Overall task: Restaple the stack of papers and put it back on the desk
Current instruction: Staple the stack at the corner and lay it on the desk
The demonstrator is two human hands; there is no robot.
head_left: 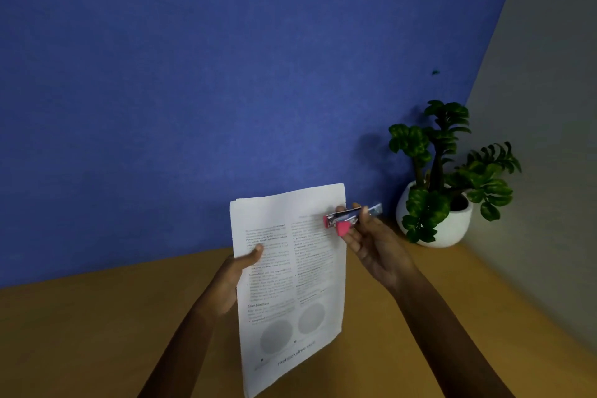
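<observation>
Papers up in my left hand, stapler at their top right corner in my right.

My left hand (237, 271) grips the stack of papers (290, 284) by its left edge, thumb on the printed front, holding it upright above the wooden desk (97, 326). My right hand (371, 242) is closed around the pink-and-metal stapler (347, 218), its nose against the stack's upper right edge. A potted plant (442, 184) stands in the corner just behind the stapler, against the blue wall (226, 74).
</observation>
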